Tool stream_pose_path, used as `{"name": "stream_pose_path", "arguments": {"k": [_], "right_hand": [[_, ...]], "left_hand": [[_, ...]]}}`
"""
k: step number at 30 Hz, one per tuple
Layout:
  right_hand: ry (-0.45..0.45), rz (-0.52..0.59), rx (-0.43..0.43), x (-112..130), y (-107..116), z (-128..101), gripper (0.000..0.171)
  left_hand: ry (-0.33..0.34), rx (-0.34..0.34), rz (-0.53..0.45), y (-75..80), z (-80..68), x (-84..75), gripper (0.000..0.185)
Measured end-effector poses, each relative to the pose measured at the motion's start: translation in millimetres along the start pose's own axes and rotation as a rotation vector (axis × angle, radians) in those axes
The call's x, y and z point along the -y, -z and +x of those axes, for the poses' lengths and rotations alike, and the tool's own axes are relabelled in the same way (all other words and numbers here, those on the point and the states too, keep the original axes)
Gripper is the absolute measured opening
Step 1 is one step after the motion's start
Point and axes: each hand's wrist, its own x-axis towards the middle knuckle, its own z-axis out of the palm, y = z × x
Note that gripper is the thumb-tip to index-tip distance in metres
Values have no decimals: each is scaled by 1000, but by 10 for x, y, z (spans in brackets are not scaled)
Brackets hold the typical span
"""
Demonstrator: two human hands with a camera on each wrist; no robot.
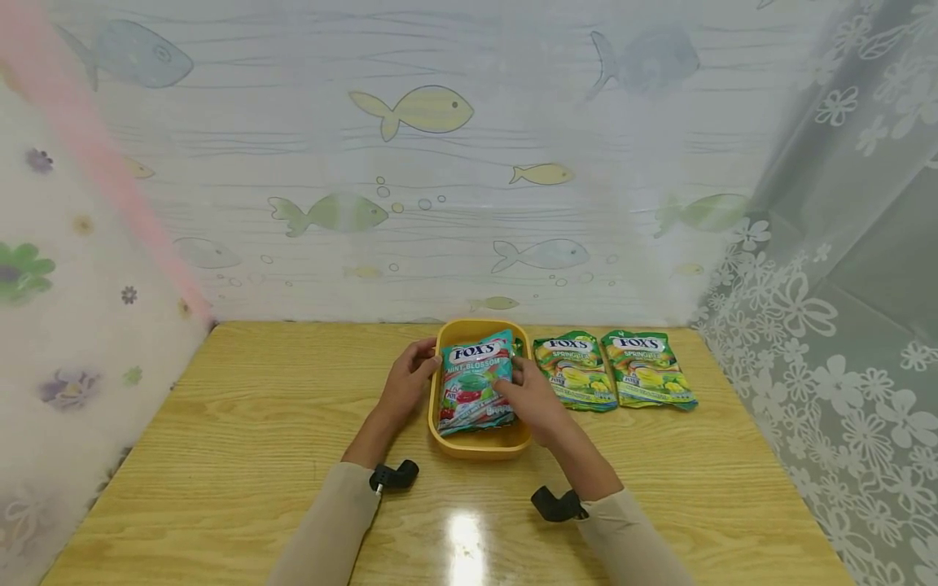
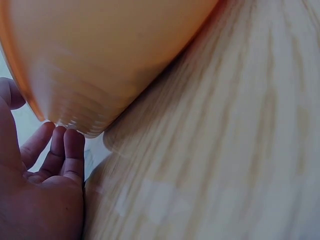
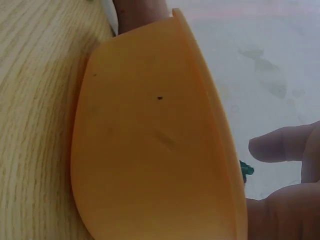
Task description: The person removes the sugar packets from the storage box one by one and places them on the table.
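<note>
A yellow-orange plastic tub point(image 1: 479, 449) stands on the wooden table, with a teal Fox's Mint Blossom candy packet point(image 1: 472, 382) lying tilted inside it. My left hand point(image 1: 407, 379) holds the tub's left side, thumb at the rim and fingertips against the outer wall point(image 2: 100, 60). Over the right rim reaches my right hand point(image 1: 533, 399), its thumb extended across the packet's right edge and the other fingers partly hidden inside the tub. From the right wrist, the thumb point(image 3: 280, 144) shows straight above the rim, near a small green packet corner point(image 3: 246, 171).
Two green-yellow Fox's Spring Tea packets point(image 1: 575, 373) point(image 1: 650, 370) lie side by side to the right of the tub. A fish-patterned curtain point(image 1: 440, 203) hangs along the table's back edge, and a flowered sheer one point(image 1: 835, 366) on the right.
</note>
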Motion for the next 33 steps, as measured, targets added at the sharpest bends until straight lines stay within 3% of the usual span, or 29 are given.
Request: {"name": "stream_pose_path", "arguments": {"k": [10, 25, 33], "right_hand": [[17, 31, 15, -52, -42, 61, 69], [24, 12, -59, -103, -144, 154, 54], [5, -51, -151, -96, -208, 175, 61]], "left_hand": [[4, -1, 14, 16, 2, -9, 44], [10, 7, 10, 7, 2, -25, 44], [15, -7, 17, -2, 9, 2, 44]]}}
